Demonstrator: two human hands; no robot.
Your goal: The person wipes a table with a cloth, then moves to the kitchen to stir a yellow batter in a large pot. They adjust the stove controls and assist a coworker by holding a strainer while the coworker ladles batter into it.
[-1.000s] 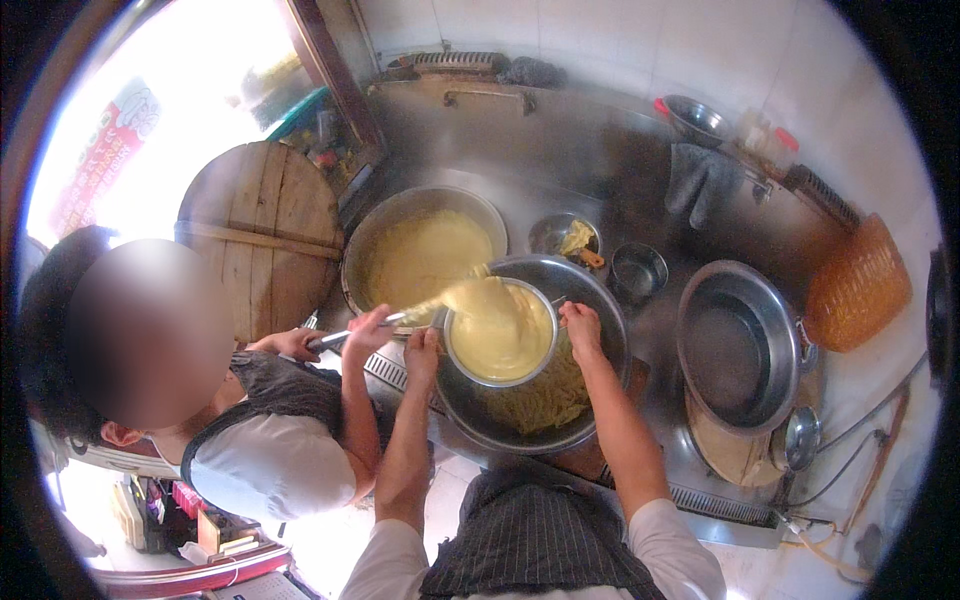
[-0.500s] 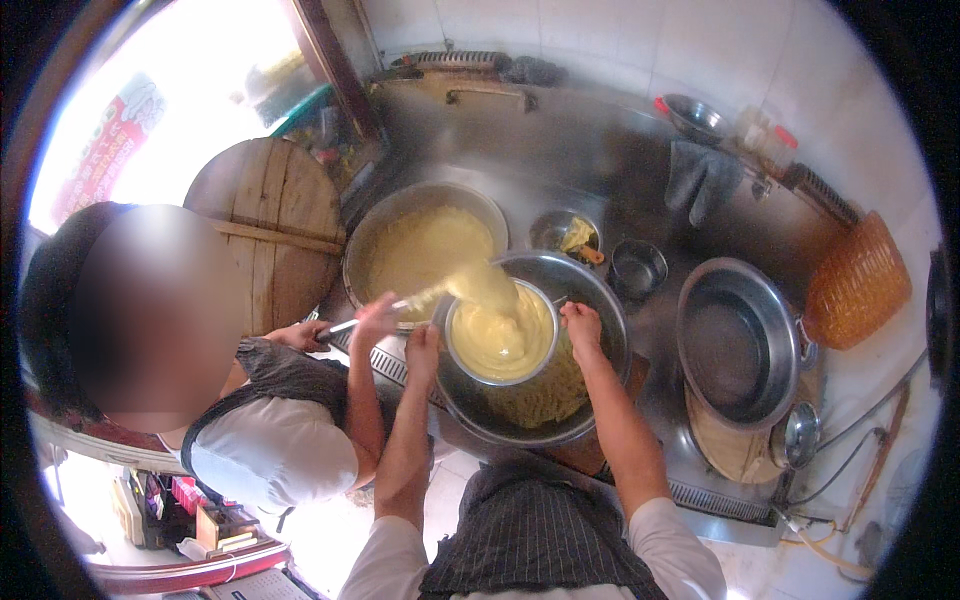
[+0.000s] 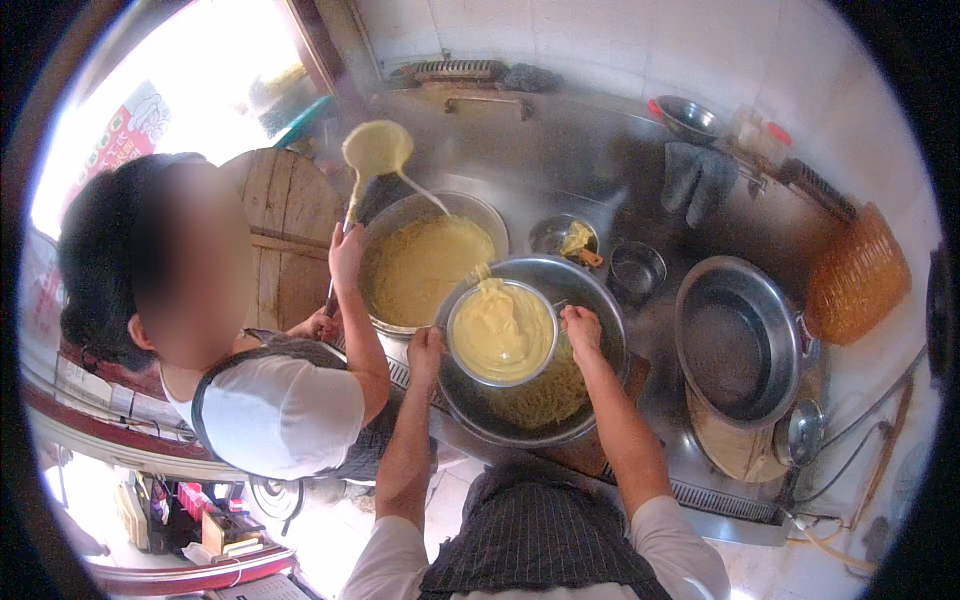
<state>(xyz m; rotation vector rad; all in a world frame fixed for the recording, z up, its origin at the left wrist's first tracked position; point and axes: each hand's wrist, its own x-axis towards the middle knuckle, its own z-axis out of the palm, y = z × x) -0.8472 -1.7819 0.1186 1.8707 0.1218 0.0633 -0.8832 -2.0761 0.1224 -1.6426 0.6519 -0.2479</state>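
A round metal bowl (image 3: 470, 375) full of thick pale-yellow batter is held between my two hands. My left hand (image 3: 425, 352) closes on its left side, and my right hand (image 3: 580, 330) grips its right side. Below it is a large steel basin (image 3: 612, 395) holding a yellowish, shredded-looking mass, partly hidden by the bowl. To the left, a wide pot (image 3: 495, 215) contains more yellow batter. Over that pot a co-worker (image 3: 270, 420) holds up a long-handled ladle (image 3: 378, 148) coated in batter, a strand of it trailing down.
Behind the basin are a small bowl (image 3: 540, 240) with an orange-handled tool and an empty-looking metal bowl (image 3: 638, 268). An oval steel tub (image 3: 735, 345) stands to the right, near a woven basket (image 3: 860, 280). A round wooden lid (image 3: 290, 210) leans behind the co-worker.
The co-worker's ladle has gone from above my bowl, where batter was pouring, up and left over the pot. The batter in my bowl is now heaped higher. My hands stay nearly still.
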